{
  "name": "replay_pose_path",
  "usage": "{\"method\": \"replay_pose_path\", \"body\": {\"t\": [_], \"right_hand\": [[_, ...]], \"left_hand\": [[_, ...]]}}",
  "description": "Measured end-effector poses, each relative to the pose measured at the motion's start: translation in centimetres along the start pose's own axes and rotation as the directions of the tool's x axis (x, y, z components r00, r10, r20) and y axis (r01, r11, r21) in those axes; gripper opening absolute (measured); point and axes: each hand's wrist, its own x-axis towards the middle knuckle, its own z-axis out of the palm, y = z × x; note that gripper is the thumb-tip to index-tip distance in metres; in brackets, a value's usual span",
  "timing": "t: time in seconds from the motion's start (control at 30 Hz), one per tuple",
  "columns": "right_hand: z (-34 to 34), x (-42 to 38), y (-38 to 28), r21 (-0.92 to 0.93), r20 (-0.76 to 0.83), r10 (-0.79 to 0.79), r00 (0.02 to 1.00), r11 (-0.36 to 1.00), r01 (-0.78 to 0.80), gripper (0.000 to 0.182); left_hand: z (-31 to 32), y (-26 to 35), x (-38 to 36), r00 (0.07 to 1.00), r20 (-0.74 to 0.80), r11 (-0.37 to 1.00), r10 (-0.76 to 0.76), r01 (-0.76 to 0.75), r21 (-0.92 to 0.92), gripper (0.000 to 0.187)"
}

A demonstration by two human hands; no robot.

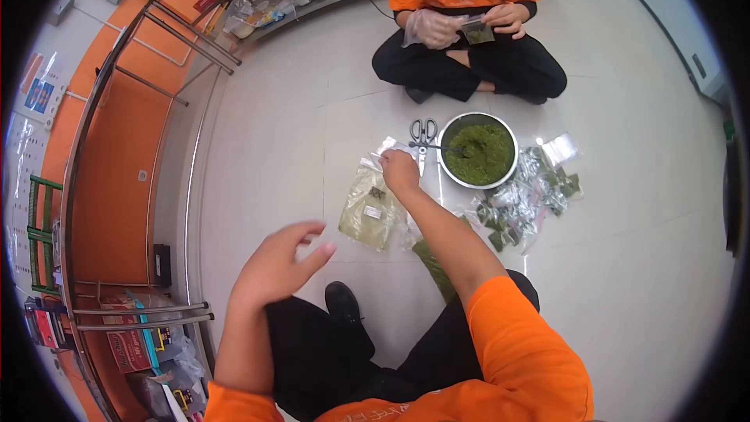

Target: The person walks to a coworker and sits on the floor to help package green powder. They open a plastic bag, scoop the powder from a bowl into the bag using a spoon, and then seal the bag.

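Observation:
My left hand (pixel 283 264) is in the air above my leg, fingers and thumb apart, holding nothing. My right hand (pixel 401 172) reaches forward with its fingers pinched at the top edge of a clear plastic bag (pixel 363 215). That bag lies on the floor, has a small label on it and looks pale green inside. Just beyond my right hand are scissors (pixel 423 131) with dark handles. To their right stands a steel bowl (pixel 443 164) of chopped green paste (pixel 488 158), with a utensil handle over its rim.
Several small clear packets (pixel 519 199) with green contents lie right of the bowl, beside a stack of clear bags (pixel 561 148). A co-worker (pixel 469 47) sits cross-legged opposite, holding a small packet (pixel 476 32). Metal-framed shelving (pixel 195 148) runs along the left.

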Motion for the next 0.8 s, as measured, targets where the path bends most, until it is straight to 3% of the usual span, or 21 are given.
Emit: {"method": "replay_pose_path", "body": {"t": [0.07,0.1,0.17,0.2,0.23,0.27,0.33,0.37,0.47,0.57,0.6,0.67,0.7,0.8], "right_hand": [[-1.7,-1.2,-0.1,0.341,-0.041,0.151,0.988,0.931,-0.128,0.017],[-2.8,-1.3,-0.4,0.419,0.019,0.225,0.974,0.883,-0.212,0.023],[-4.0,-1.4,-0.6,0.667,0.075,0.197,0.978,0.719,-0.196,0.023],[-4.3,-2.0,-0.5,0.767,0.11,0.178,0.978,0.61,-0.198,0.023],[-6.4,-2.6,-1.3,0.841,0.286,0.122,0.95,0.443,-0.31,0.021],[-8.0,-3.2,-2.0,0.857,0.346,0.103,0.932,0.37,-0.359,0.02],[-10.3,-4.2,-3.1,0.864,0.455,0.052,0.889,0.217,-0.455,0.017],[-10.9,-4.4,-3.1,0.849,0.481,0.047,0.875,0.224,-0.479,0.01],[-12.1,-5.3,-3.6,0.828,0.417,0.153,0.896,0.342,-0.444,0.017],[-13.3,-6.5,-3.4,0.702,0.394,0.209,0.895,0.56,-0.44,0.028],[-13.8,-7.2,-3.6,0.639,0.378,0.225,0.898,0.638,-0.429,0.035],[-14.9,-9.9,-4.8,0.615,0.272,0.319,0.908,0.668,-0.419,0.053],[-15.7,-10.8,-5.3,0.549,0.287,0.405,0.868,0.673,-0.496,0.058],[-15.5,-12.9,-5.2,0.526,0.124,0.381,0.916,0.758,-0.387,0.066]], "left_hand": [[2.3,0.3,3.7,0.999,0.038,0.999,-0.013,0.014,-0.031,0.048],[3.5,-0.1,5.7,0.998,0.05,0.996,-0.044,0.047,-0.076,0.05],[6.4,-2.8,10.0,0.998,0.021,0.983,-0.052,0.055,-0.174,0.062],[7.3,-2.6,11.2,0.99,0.011,0.941,-0.139,0.135,-0.309,0.064],[8.3,-1.7,12.4,0.973,0.014,0.873,-0.229,0.212,-0.439,0.067],[8.9,-1.3,13.5,0.948,0.03,0.782,-0.316,0.279,-0.558,0.07],[10.0,-2.1,15.9,0.98,0.088,0.619,-0.181,0.183,-0.764,0.069],[10.5,-2.4,17.3,0.989,0.106,0.512,-0.104,0.144,-0.847,0.069],[12.2,-3.7,20.2,0.999,0.053,0.2,0.007,0.05,-0.979,0.053],[11.1,-2.7,19.7,0.999,0.04,0.466,-0.01,0.04,-0.884,0.032],[11.3,-3.4,20.3,0.999,0.024,0.574,0.046,-0.007,-0.819,0.029],[11.9,-5.2,21.0,0.98,0.018,0.749,0.197,-0.139,-0.648,0.023],[11.9,-5.8,20.6,0.963,0.072,0.776,0.261,-0.165,-0.609,0.021],[12.1,-6.4,20.6,0.872,0.22,0.802,0.438,-0.268,-0.533,0.017]]}}
